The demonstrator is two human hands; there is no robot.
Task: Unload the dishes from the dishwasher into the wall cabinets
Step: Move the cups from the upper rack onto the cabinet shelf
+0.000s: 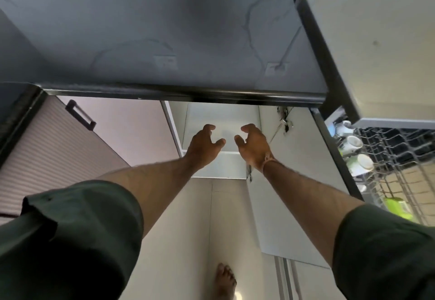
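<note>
One broad dark stone desk [164, 28] fills the upper view, its front edge overhanging what lies below. To its right is the dishwasher rack [397, 149], wire and pulled out, loaded with white cups [354, 143] at its near-left side and a green item [397, 207] lower down, too blurred to name. Under the desk edge is an open white cabinet [221, 116] with one shelf. Left hand [204, 144] and right hand [253, 144] reach to its mouth, near each other, palms facing, fingers half-curled; both are released and grasp nothing. Judgement: between loads, with dishes left to move. A good fetch means turning right to the rack, wrapping a cup fully round its body, lifting it clear of the tines before swinging across, and seating it well back on the shelf.
</note>
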